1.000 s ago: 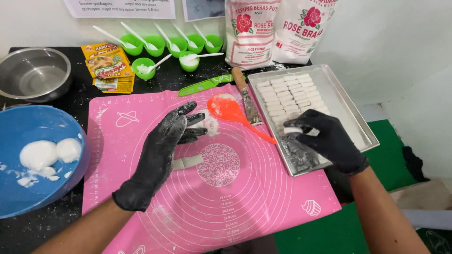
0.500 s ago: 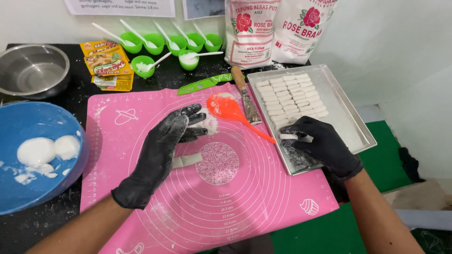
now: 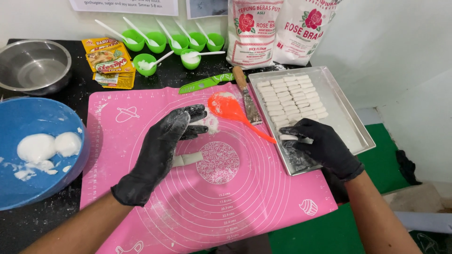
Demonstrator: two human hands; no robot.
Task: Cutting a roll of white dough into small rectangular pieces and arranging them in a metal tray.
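The right hand (image 3: pixel 320 146) pinches a white dough piece (image 3: pixel 288 138) over the metal tray (image 3: pixel 351 127); the left hand (image 3: pixel 162 146), fingers loosely extended, seemingly rests over a dough strip (image 3: pixel 190 158) on the pink mat (image 3: pixel 245 197).

Pink mat (image 3: pixel 155 117) with white printed circles, black gloves, blue bowl (image 3: pixel 28 122), white dough pieces (image 3: pixel 292 96), orange spatula (image 3: pixel 230 110), green cups (image 3: pixel 155 40)

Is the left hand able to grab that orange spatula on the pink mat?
Probably yes. The left hand lies just beside the orange spatula on the pink mat, with nothing between them.
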